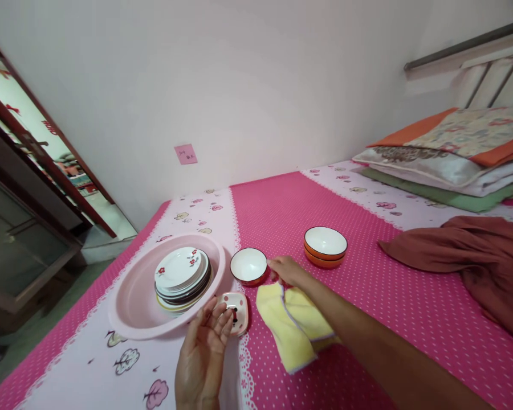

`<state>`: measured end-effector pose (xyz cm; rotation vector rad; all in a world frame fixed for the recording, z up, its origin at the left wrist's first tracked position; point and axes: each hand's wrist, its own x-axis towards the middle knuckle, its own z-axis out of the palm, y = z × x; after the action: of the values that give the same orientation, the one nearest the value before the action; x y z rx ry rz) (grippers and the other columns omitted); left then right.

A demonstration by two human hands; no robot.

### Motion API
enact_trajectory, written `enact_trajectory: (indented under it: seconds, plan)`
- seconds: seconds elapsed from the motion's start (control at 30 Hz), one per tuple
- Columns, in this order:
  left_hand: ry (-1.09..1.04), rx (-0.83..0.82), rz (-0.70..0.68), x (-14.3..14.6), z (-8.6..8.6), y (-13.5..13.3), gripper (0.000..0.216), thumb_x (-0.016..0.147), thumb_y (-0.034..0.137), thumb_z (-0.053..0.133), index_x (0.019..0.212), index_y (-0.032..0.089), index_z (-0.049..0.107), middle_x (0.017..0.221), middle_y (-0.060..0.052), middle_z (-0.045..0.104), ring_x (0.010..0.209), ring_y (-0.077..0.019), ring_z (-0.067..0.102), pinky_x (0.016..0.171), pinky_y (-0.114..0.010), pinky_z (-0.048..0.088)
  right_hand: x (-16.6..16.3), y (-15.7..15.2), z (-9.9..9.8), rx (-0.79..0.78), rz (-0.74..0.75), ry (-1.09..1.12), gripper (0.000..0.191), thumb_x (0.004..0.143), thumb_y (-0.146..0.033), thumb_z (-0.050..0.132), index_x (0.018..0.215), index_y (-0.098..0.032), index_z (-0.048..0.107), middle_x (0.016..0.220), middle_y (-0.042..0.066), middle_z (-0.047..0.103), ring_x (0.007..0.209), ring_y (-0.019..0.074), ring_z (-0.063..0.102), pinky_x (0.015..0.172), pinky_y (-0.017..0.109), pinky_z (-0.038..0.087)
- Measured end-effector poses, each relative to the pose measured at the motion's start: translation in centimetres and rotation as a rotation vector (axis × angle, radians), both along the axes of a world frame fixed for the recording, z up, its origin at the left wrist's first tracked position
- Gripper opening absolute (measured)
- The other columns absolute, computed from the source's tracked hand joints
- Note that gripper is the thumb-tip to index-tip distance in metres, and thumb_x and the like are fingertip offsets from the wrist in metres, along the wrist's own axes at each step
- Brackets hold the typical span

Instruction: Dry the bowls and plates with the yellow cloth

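Note:
My left hand (205, 347) is open, palm up with fingers spread, beside a small squarish dish (240, 313) with pink spots and a printed figure. The fingertips overlap the dish's left side; whether they touch it I cannot tell. My right hand (285, 270) is closed on a yellow cloth (284, 330) with a pale purple edge, which hangs below it. Its fingertips are at the right rim of a bowl (248, 265), white inside and orange outside with a dark rim. Further right, similar orange bowls (325, 245) are stacked upright.
A large pink basin (132, 296) at left holds a stack of plates (179, 270). All this rests on a pink and white bedspread (273, 210). A brownish-red cloth (461, 256) lies at right, before piled pillows and bedding (448, 148). A white wall (256, 85) stands behind.

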<state>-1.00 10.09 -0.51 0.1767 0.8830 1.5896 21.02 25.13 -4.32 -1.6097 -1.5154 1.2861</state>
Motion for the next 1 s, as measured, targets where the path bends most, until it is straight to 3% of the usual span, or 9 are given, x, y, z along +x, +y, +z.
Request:
enact_trajectory:
  seconds: [0.17, 0.33, 0.5, 0.6, 0.77, 0.9, 1.0]
  plan:
    - [0.004, -0.008, -0.008, 0.1, -0.1, 0.1, 0.029, 0.101, 0.017, 0.052, 0.105, 0.009, 0.079, 0.102, -0.018, 0.081, 0.086, -0.0233, 0.080, 0.078, -0.034, 0.067, -2.9, 2.8, -2.0, -0.063, -0.024, -0.056, 0.036, 0.102, -0.037, 0.068, 0.132, -0.018, 0.064, 0.132, 0.010, 0.067, 0.110, 0.0260, 0.070, 0.092, 0.046, 0.061]
    - [0.056, 0.041, -0.048, 0.1, -0.9, 0.0, 0.023, 0.097, 0.022, 0.062, 0.107, 0.010, 0.080, 0.099, -0.016, 0.082, 0.086, -0.0227, 0.079, 0.080, -0.033, 0.066, -2.5, 2.4, -2.2, 0.025, -0.070, -0.100, 0.036, 0.102, -0.037, 0.069, 0.132, -0.017, 0.065, 0.132, 0.010, 0.067, 0.111, 0.0269, 0.070, 0.093, 0.047, 0.061]
    - [0.171, 0.083, -0.107, 0.9, -1.8, 0.0, 0.032, 0.086, 0.034, 0.082, 0.110, 0.013, 0.078, 0.101, -0.014, 0.081, 0.092, -0.0238, 0.078, 0.081, -0.033, 0.065, 0.0, -1.0, -0.2, 0.211, -0.080, -0.079, 0.025, 0.102, -0.036, 0.067, 0.116, -0.016, 0.070, 0.118, 0.008, 0.072, 0.102, 0.0236, 0.071, 0.090, 0.043, 0.059]
    - [0.232, 0.104, -0.174, 2.1, -1.9, -0.1, 0.041, 0.084, 0.041, 0.085, 0.117, 0.018, 0.076, 0.118, -0.015, 0.078, 0.110, -0.0293, 0.074, 0.086, -0.041, 0.065, 1.0, -4.0, 1.1, 0.297, -0.077, -0.034, 0.017, 0.098, -0.021, 0.056, 0.095, -0.013, 0.072, 0.097, 0.010, 0.077, 0.091, 0.0241, 0.070, 0.079, 0.033, 0.053]
    - [0.059, 0.198, -0.335, 4.1, -1.9, -0.6, 0.052, 0.092, 0.035, 0.078, 0.142, 0.029, 0.064, 0.139, -0.015, 0.071, 0.133, -0.0383, 0.063, 0.097, -0.058, 0.061, 1.0, -8.9, 2.2, 0.364, -0.022, 0.070, 0.023, 0.092, -0.026, 0.050, 0.093, -0.016, 0.071, 0.088, 0.006, 0.076, 0.082, 0.0228, 0.067, 0.068, 0.028, 0.047]
    - [-0.060, 0.134, -0.199, 4.2, -2.4, -0.6, 0.082, 0.083, 0.018, 0.081, 0.157, 0.034, 0.048, 0.140, -0.012, 0.072, 0.136, -0.0380, 0.061, 0.108, -0.058, 0.055, 1.1, -11.0, 1.9, 0.360, 0.041, 0.220, 0.034, 0.101, -0.044, 0.049, 0.093, -0.018, 0.069, 0.075, 0.003, 0.071, 0.069, 0.0196, 0.063, 0.062, 0.028, 0.047]
    - [-0.111, 0.130, -0.097, 4.0, -2.6, -0.4, 0.092, 0.077, 0.014, 0.082, 0.159, 0.035, 0.045, 0.147, -0.011, 0.068, 0.143, -0.0387, 0.055, 0.114, -0.058, 0.049, 1.5, -11.3, 1.0, 0.390, 0.029, 0.323, 0.053, 0.108, -0.054, 0.033, 0.110, -0.017, 0.071, 0.081, 0.007, 0.074, 0.070, 0.0214, 0.066, 0.066, 0.033, 0.052]
